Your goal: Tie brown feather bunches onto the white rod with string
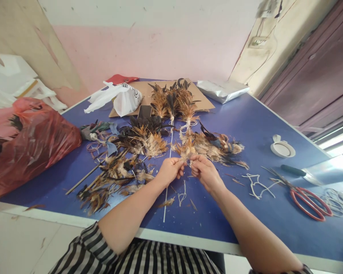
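Observation:
My left hand [171,169] is closed in a pinch at the base of a small bundle of orange-brown feathers [185,147]. Close beside it, my right hand [202,170] is closed too, its fingertips pinching thin white string at the same base. The fingers partly hide the bundle's lower end. Below the hands, a loose length of white string [182,195] shows against the blue table. Behind them stand out tied feather bunches [187,104] with white string round their bases. Loose pale and dark feathers [214,146] lie just beyond my right hand.
Feather piles [111,179] spread at left by a red plastic bag [40,140]. Cardboard [202,101], a white bag [127,99] and a silvery packet [223,90] lie at the back. Red-handled scissors [310,201], a knife [293,170], a tape roll [282,148] and string [338,201] are right.

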Available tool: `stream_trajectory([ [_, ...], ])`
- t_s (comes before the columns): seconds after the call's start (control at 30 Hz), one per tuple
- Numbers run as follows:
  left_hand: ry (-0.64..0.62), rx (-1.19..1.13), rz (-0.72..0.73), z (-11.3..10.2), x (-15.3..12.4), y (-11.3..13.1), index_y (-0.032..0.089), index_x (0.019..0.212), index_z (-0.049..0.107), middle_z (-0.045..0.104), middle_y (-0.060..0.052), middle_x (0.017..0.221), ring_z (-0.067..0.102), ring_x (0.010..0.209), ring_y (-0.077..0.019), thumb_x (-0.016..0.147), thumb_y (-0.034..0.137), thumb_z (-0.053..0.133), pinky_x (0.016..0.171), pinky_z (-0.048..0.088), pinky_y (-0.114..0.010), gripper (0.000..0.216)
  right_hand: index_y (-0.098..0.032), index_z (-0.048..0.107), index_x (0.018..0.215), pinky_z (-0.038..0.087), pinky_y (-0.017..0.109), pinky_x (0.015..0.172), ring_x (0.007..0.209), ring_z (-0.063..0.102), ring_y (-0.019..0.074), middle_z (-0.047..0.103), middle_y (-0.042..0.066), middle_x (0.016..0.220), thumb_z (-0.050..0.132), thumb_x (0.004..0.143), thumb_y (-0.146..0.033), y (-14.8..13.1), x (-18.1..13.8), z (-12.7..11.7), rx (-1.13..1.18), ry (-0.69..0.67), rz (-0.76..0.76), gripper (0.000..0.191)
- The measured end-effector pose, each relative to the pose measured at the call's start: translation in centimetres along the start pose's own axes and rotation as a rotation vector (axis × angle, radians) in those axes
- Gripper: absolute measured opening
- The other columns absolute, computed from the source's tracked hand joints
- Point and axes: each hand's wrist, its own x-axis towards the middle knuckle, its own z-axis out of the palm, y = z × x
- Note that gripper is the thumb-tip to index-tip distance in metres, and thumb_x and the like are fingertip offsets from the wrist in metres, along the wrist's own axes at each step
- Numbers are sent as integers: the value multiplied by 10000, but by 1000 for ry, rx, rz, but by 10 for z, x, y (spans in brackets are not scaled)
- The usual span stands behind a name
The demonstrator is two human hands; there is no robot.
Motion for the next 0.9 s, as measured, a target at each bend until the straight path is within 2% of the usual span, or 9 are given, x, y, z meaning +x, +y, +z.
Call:
stream_trajectory([
  [0.1,33,127,40,-2,0,-3,127,678,545,455,43,485,406,370,-61,754,287,451,373,310,-180,201,-208,448,839,256,222,448,427,325,83,385,-75,504,447,737,-194,0,-11,11,-373,53,-219,102],
  [0.23,-5,593,277,-5,-1,-11,133,561,524,494,21,493,475,503,-99,723,201,442,490,345,-199,194,-185,471,884,347,251,579,581,493,135,519,-4,623,391,769,-139,-7,-26,28,-932,-74,-493,148],
  [0.37,-130,907,398,-2,-5,-15,135,541,527,508,-10,520,484,556,-136,666,112,461,529,330,-231,143,-173,490,891,349,256,591,607,528,149,567,15,644,383,747,-98,-27,-27,29,-1141,-159,-515,194],
  [0.43,-278,902,453,1,-10,-10,141,546,539,519,-19,533,484,544,-131,671,83,456,542,338,-232,161,-188,503,920,325,238,535,523,490,127,533,-30,554,405,725,-92,-39,-20,18,-1066,-158,-398,238],
  [0.5,-449,811,515,5,-18,-2,155,573,565,554,-28,593,511,589,-128,694,77,454,588,363,-221,182,-200,524,847,298,219,474,430,409,97,453,-72,448,450,695,-101,-47,-9,1,-878,-349,-219,197],
  [0.6,-492,613,440,9,-26,9,155,588,584,537,-23,598,497,548,-102,751,159,470,570,378,-208,199,-193,514,837,304,207,445,424,396,82,451,-75,472,553,690,-240,-43,8,-22,-392,-591,100,159],
  [0.7,-380,326,232,10,-25,11,138,721,609,492,-1,579,444,439,-69,794,308,458,444,351,-192,239,-199,493,789,325,222,422,423,437,97,483,-58,521,658,571,-389,-25,18,-29,29,-488,225,334],
  [0.8,-214,114,117,8,-17,7,122,747,589,456,23,537,404,387,-55,771,377,487,365,301,-177,276,-199,445,650,339,231,443,441,430,97,432,-56,485,632,592,-328,-9,19,-20,207,-275,211,234],
  [0.9,-57,-16,83,6,-8,3,119,737,580,457,34,527,400,387,-50,730,385,537,355,290,-173,269,-207,426,676,317,219,456,440,380,84,368,-71,472,578,644,-220,-3,12,-5,274,-144,108,156],
])
